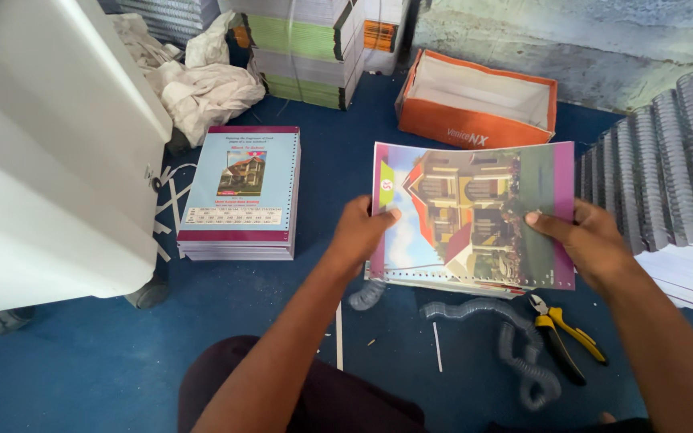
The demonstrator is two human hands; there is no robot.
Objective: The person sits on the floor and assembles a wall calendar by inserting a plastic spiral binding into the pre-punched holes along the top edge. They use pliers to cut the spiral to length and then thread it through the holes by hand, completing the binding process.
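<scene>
left of the held booklet point(475, 216), a stack of notebooks point(241, 196) lies on the blue floor point(82, 361). the left hand point(360, 232) grips the booklet's left edge, thumb on the house-picture cover; the right hand point(587, 236) pinches its right edge. behind the booklet sits an orange box point(475, 120). below it lie grey spiral coils point(515, 353) and yellow-handled pliers point(563, 333).
</scene>
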